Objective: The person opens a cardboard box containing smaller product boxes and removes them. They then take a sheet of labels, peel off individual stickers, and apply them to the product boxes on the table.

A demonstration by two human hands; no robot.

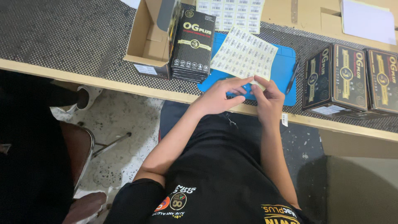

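At the near edge of the counter (103, 79), both hands meet over the lower corner of a label sheet (244, 54) that lies tilted on a blue mat (284, 72). The left hand (222, 97) has its fingers stretched toward 3 o'clock, thumb and forefinger closing on the sheet's bottom edge; the right hand (267, 97) is curled, its fingertips pinching at the same spot, where a small pale label seems to be lifting, though it is too small to tell for sure. At 11 o'clock from the hands stands a stack of flat black cartons (192, 43), leaning against an open brown cardboard box (145, 41). A second label sheet (232, 14) lies at 12 o'clock, further back. A black pen (292, 76) rests on the mat's right edge, and at 3 o'clock sit two dark printed boxes (352, 81) side by side
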